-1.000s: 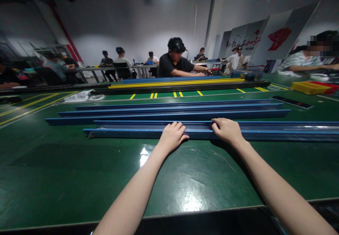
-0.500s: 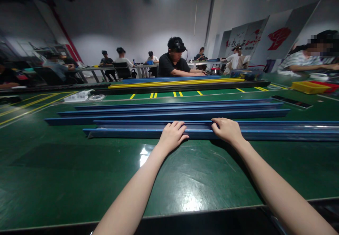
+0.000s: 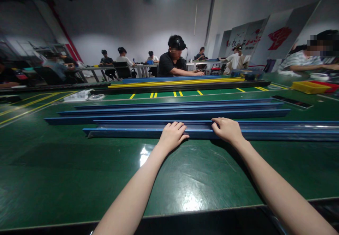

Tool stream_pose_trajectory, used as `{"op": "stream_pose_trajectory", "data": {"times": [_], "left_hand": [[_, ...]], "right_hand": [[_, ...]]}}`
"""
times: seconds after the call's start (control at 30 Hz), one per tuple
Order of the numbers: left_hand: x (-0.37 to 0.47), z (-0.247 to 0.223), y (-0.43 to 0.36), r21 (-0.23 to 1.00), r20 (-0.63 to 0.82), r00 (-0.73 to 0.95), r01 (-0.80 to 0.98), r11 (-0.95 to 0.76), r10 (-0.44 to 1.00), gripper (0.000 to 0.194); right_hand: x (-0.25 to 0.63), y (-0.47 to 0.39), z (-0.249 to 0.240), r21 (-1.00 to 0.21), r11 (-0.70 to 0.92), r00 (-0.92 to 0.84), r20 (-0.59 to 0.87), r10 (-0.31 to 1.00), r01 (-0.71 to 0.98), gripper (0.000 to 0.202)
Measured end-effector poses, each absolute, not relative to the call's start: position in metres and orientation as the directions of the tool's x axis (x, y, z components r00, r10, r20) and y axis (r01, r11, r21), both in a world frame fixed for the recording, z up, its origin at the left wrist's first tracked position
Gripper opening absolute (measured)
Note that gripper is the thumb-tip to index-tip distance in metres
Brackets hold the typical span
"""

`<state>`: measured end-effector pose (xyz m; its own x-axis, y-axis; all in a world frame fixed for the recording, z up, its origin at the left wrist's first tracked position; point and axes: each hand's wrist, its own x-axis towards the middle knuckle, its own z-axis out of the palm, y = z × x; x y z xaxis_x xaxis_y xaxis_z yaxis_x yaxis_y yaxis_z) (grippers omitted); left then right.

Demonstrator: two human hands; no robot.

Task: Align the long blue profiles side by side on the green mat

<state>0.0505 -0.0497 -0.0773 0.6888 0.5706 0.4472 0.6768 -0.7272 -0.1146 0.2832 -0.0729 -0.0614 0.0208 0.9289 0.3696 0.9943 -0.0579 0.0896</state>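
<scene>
A long blue channel rail lies across the green table in front of me and runs out of view at the right. My left hand is closed over it near the middle, fingers over the channel and thumb at the near side. To the right, my right hand grips the same rail, its fingers curled at the far edge. The stretch of rail between my hands shows. Just behind it lie several more blue rails, roughly parallel and touched by neither hand.
Farther back are a yellow rail and black rails. A dark flat device and a yellow tray sit at the right. A person leans over the table's far side; others sit around.
Both my hands and the blue rails stay where they were. Across the table, the person's head and arms have shifted slightly.
</scene>
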Motion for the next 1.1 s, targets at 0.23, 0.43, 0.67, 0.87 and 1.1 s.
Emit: {"op": "stream_pose_trajectory", "data": {"times": [0.23, 0.43, 0.67, 0.87, 1.1], "left_hand": [[0.0504, -0.0776, -0.0494, -0.114, 0.451, 0.688, 0.676, -0.728, 0.568, 0.034], [0.0507, -0.0778, -0.0492, -0.116, 0.455, 0.689, 0.674, -0.73, 0.564, 0.034], [0.0506, -0.078, -0.0491, -0.122, 0.459, 0.689, 0.674, -0.729, 0.561, 0.034], [0.0509, -0.0794, -0.048, -0.132, 0.468, 0.687, 0.677, -0.724, 0.557, 0.034], [0.0508, -0.0798, -0.048, -0.133, 0.476, 0.686, 0.674, -0.726, 0.55, 0.033]], "right_hand": [[0.2828, -0.0735, -0.0616, 0.092, -0.054, 0.015, 0.384, 0.923, 0.994, 0.039], [0.2828, -0.0738, -0.0617, 0.094, -0.051, 0.011, 0.385, 0.923, 0.994, 0.04], [0.2831, -0.0736, -0.0613, 0.089, -0.052, 0.014, 0.381, 0.924, 0.995, 0.04], [0.2836, -0.0728, -0.062, 0.098, -0.048, 0.007, 0.385, 0.923, 0.994, 0.04], [0.284, -0.0735, -0.0626, 0.092, -0.052, 0.012, 0.389, 0.921, 0.994, 0.04]]}}
